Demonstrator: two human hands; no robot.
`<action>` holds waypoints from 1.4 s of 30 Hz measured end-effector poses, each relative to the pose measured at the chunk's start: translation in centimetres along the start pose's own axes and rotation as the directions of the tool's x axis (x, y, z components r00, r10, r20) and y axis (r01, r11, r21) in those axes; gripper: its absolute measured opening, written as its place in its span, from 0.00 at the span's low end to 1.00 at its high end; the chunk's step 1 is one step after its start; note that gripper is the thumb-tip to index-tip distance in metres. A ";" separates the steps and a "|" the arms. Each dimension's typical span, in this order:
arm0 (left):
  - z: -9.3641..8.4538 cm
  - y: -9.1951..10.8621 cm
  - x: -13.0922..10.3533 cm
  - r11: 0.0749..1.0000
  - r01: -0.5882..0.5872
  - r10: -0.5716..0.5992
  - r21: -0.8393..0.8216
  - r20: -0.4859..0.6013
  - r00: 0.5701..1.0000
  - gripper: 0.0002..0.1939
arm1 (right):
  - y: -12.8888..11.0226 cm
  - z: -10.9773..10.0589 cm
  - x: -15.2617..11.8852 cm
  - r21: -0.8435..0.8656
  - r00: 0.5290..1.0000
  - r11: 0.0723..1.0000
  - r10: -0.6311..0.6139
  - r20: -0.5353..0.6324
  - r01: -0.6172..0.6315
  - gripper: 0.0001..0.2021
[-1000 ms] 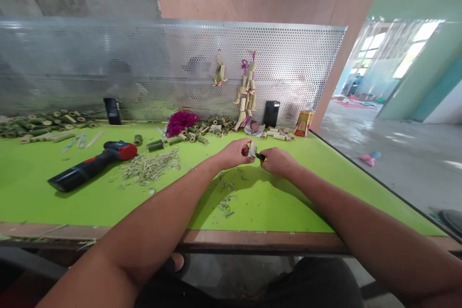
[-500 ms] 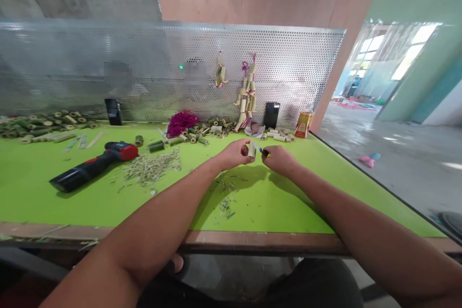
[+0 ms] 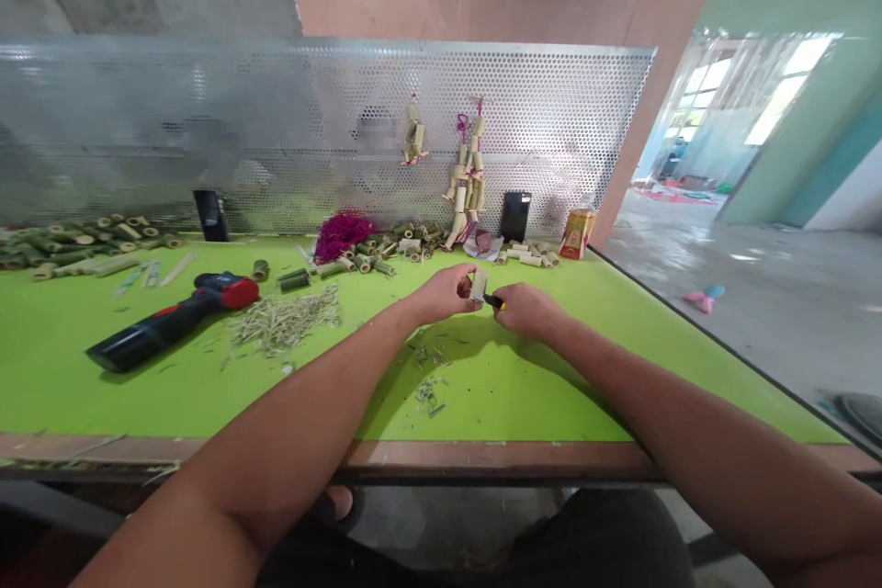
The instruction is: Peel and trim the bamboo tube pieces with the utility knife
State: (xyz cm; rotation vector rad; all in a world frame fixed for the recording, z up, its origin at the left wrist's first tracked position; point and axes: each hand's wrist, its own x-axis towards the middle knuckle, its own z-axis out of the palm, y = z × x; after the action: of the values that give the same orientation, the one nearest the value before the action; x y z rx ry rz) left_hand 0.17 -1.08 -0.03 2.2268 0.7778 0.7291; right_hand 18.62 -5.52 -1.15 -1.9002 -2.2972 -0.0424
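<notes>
Over the middle of the green table, my left hand (image 3: pixel 447 291) is closed around a short bamboo piece (image 3: pixel 480 283), pale on its side and held roughly upright. My right hand (image 3: pixel 527 308) grips a utility knife (image 3: pixel 494 301) with a black and yellow handle. Its blade end meets the lower part of the bamboo; the exact contact is too small to make out. Below the hands, small bamboo shavings (image 3: pixel 431 395) lie scattered on the green surface (image 3: pixel 537 404).
On the left lie a black and red cordless power tool (image 3: pixel 175 317), a shavings heap (image 3: pixel 286 320) and stacked bamboo pieces (image 3: pixel 75 243). Along the back are purple string (image 3: pixel 344 235), bamboo figures (image 3: pixel 469 175) against the perforated metal panel (image 3: pixel 276 129), two phones (image 3: pixel 515 217) and a bottle (image 3: pixel 577 231).
The knife has moved down along the bamboo piece, from near its top toward its lower end. My right hand has dropped slightly. The whole view has shifted a little.
</notes>
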 end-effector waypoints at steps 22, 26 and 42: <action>0.4 -0.5 0.1 0.898 0.053 -0.061 -0.437 -0.004 0.998 0.33 | -0.3 -0.2 -0.1 0.112 0.997 0.994 0.009 -0.080 0.000 0.11; 0.6 -0.4 0.0 0.896 0.032 -0.024 -0.444 0.023 0.999 0.32 | 0.1 -0.1 0.0 0.046 0.997 0.999 -0.025 -0.077 0.029 0.12; 1.7 1.7 -0.6 0.937 0.054 0.011 -0.345 0.186 0.982 0.30 | 4.3 -1.5 2.2 0.118 0.955 0.961 0.265 -0.130 -0.251 0.15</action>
State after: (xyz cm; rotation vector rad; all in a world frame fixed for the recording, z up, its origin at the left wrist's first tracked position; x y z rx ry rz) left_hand 1.44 -3.17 -0.05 1.9269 0.5325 0.5862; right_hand 22.63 -2.78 0.31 -2.0551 -1.9065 -0.0321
